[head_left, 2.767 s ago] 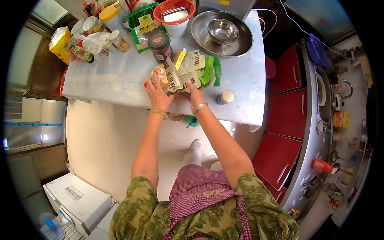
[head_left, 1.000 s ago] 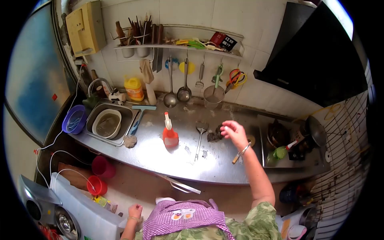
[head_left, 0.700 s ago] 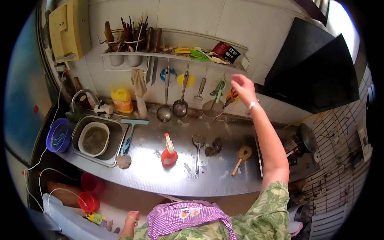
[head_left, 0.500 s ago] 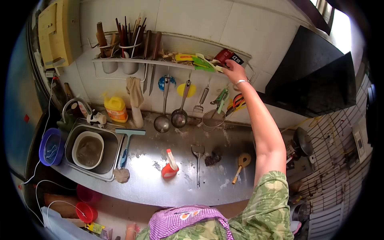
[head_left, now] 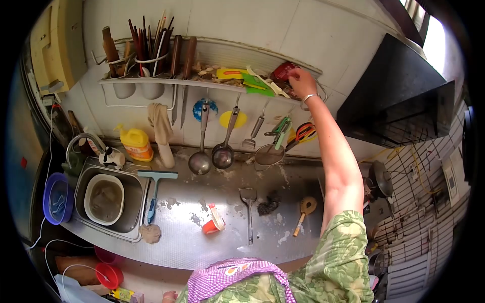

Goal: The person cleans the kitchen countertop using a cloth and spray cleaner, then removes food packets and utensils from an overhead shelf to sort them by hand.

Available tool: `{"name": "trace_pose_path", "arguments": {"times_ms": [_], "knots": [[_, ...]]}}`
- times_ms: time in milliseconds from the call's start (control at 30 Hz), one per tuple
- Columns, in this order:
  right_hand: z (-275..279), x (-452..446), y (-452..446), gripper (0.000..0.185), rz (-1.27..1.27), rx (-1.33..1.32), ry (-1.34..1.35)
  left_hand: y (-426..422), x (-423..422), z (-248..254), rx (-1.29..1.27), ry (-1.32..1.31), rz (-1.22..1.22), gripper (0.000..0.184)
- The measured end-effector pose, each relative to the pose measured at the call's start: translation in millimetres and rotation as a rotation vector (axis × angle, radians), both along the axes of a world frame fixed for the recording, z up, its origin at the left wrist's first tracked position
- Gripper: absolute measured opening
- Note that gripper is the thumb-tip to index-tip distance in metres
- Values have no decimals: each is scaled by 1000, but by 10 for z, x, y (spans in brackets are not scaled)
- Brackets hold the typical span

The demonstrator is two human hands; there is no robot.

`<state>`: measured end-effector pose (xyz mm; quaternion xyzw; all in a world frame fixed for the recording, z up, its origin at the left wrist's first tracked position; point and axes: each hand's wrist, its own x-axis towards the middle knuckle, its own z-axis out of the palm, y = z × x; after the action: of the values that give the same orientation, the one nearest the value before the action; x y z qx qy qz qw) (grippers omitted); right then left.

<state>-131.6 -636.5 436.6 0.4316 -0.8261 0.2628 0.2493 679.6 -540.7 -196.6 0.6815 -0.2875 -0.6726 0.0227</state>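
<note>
My right hand (head_left: 302,82) reaches up to the right end of the wall shelf (head_left: 177,81). Its fingers are curled in at the edge of a red packet (head_left: 284,70) and cover part of it; whether they grip it is hidden. Just left of the hand lie a pale flat strip (head_left: 265,81), a green packet (head_left: 257,85) and a yellow packet (head_left: 231,73), among small loose bits. At the bottom, a patch of skin beside the purple checked apron (head_left: 237,272) may be my left hand (head_left: 170,296); no fingers can be made out there.
Ladles (head_left: 223,155), a strainer (head_left: 269,156) and scissors (head_left: 305,132) hang below the shelf. On the steel counter (head_left: 192,247) lie a spatula (head_left: 248,212), a brush (head_left: 305,211) and a red-and-white container (head_left: 214,222). A sink (head_left: 136,202) holds a basin; a black range hood (head_left: 389,101) juts out right.
My view has shifted slightly. My right hand has turned and its fingers have curled in over the right part of the red packet, hiding the black label that showed before.
</note>
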Motion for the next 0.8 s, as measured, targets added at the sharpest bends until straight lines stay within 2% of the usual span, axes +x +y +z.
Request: {"name": "trace_pose_path", "arguments": {"times_ms": [100, 200, 233, 333, 433, 567, 667, 767, 800], "knots": [[110, 159, -189, 32, 262, 202, -171, -42, -56, -4, -12, 14, -15, 22], [34, 156, -379, 38, 95, 457, -2, -76, -87, -21, -29, 24, -31, 22], [120, 366, -315, 36, 65, 453, 11, -84, -88, -24, -33, 29, -38, 23], [30, 104, -368, 30, 50, 344, 63, -85, -79, -38, -38, 38, -53, 23], [82, -9, -338, 23, 43, 86, -58, -60, -54, -65, -39, 39, -62, 23], [73, -343, -291, 17, 285, -156, -431, -25, -22, -39, -38, 24, -90, 24], [34, -701, -316, 16, 351, -164, -394, -21, -17, -13, -38, 15, -115, 24], [216, -413, -225, 18, 248, -258, -462, -10, -15, 6, -41, 8, -142, 24], [211, -450, -174, 19, 238, -215, -399, -27, -14, 8, -46, 5, -151, 25]]}}
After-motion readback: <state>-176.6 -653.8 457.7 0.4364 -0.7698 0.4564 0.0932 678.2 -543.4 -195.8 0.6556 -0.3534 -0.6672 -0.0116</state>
